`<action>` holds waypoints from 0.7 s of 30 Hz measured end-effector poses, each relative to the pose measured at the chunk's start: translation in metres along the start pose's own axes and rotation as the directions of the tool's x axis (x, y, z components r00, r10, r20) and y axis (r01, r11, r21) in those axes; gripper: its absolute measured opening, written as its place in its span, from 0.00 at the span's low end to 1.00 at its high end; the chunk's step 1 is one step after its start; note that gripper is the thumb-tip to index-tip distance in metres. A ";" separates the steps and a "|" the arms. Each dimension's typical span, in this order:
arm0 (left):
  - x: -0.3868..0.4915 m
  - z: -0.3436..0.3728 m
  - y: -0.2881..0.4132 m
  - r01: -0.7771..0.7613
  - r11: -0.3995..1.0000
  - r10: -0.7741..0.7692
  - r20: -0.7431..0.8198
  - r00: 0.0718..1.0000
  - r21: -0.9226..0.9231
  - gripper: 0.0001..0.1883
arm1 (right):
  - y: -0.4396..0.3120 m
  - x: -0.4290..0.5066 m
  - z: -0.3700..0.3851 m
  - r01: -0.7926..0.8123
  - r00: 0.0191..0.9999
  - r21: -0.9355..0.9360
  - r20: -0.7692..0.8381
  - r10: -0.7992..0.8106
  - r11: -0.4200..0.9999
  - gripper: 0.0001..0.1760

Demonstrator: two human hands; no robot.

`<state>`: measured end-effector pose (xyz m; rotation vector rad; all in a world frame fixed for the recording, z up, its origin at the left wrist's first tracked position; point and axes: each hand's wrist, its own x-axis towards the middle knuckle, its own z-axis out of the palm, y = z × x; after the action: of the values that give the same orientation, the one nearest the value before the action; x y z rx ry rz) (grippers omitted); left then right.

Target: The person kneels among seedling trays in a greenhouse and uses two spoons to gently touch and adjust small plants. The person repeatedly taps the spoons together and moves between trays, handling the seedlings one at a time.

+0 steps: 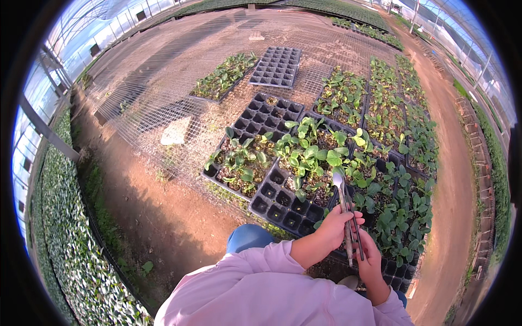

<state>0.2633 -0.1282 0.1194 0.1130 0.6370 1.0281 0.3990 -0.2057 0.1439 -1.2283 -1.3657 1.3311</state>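
My left hand (335, 229) is closed around a spoon (338, 180) with a pale metal bowl and a long, light, worn handle. The bowl points away from me, over seedling leaves. Close beside it, my right hand (368, 249) holds a thin dark stick (358, 238) that lies nearly along the spoon's handle; its far end is hard to make out. Beyond my hands, a black cell tray (283, 199) has leafy seedlings (310, 157) in its far part and several cells without plants nearer me. Another black tray (244, 194) to its left holds seedlings in its near half.
An unplanted black cell tray (275, 67) lies farther off on the wire mesh bench (155, 81), beside a seedling tray (224, 77). A pale flat block (176, 131) rests on the mesh at left. Dense seedling trays (418, 134) stand at right, bordering a dirt path (452, 203).
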 end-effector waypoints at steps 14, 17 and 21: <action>-0.012 0.007 0.004 0.030 0.990 -0.032 0.009 0.999 0.138 0.15 | 0.018 0.005 -0.010 -0.447 0.860 0.276 0.393 0.325 0.851 0.16; -0.012 0.005 0.002 0.041 0.986 -0.041 -0.003 0.999 0.161 0.15 | 0.017 0.002 -0.010 -0.458 0.856 0.299 0.403 0.325 0.837 0.14; -0.015 0.008 0.001 0.052 0.980 -0.052 -0.009 0.999 0.191 0.15 | 0.021 0.002 -0.010 -0.408 0.863 0.207 0.407 0.301 0.889 0.13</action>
<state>0.2619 -0.1383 0.1328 0.2612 0.7379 0.9155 0.4102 -0.2032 0.1235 -1.1021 -1.1577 2.0315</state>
